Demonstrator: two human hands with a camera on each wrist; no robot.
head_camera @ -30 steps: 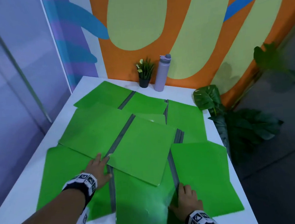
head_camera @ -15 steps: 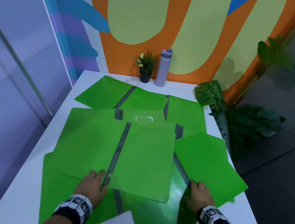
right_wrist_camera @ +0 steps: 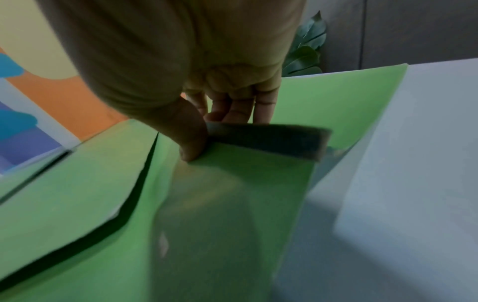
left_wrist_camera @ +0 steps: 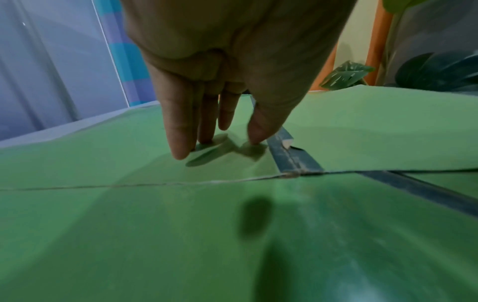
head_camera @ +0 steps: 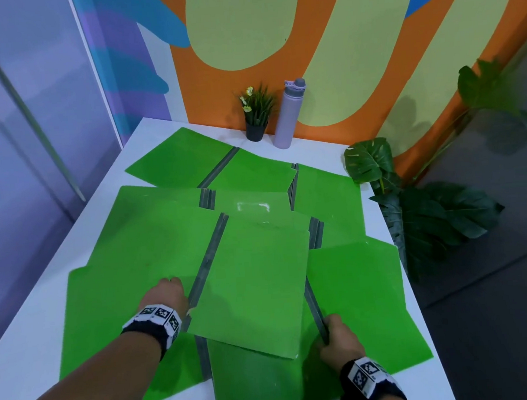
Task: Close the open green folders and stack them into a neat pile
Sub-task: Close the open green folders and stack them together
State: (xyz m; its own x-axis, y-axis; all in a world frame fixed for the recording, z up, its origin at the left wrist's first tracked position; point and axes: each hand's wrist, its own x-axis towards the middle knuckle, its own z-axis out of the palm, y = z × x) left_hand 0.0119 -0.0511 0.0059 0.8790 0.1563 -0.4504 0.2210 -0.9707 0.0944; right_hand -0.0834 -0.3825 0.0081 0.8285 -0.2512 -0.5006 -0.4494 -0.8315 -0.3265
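We've got our left hand (head_camera: 166, 297) flat on the top open folder (head_camera: 256, 282), fingers (left_wrist_camera: 178, 130) straight & close together, tips pressing the green cover just left of its grey spine (left_wrist_camera: 287, 151). That folder lies open, its right half reaching across toward our right fingers, over the folder beneath

Our right hand (head_camera: 338, 340) pinches the near end of the grey spine of the nearest folder (head_camera: 365, 302): thumb (right_wrist_camera: 190, 141) on the left cover, other fingers curled behind the spine strip (right_wrist_camera: 266, 143). In the right wrist view the spine end looks lifted w/ a cover panel rising beyond the fingers; how far off the table (head_camera: 16, 361) we can't tell

More open green folders (head_camera: 190, 161) lie overlapped beyond both sets of fingertips, spread over the white table, none closed. Well past them, at the far edge by the wall, a small potted plant (head_camera: 257, 115) and just right of it a lilac bottle (head_camera: 290, 112), both upright. Big leafy plant (head_camera: 414, 207) stands on the floor, off to the right of our right fingers
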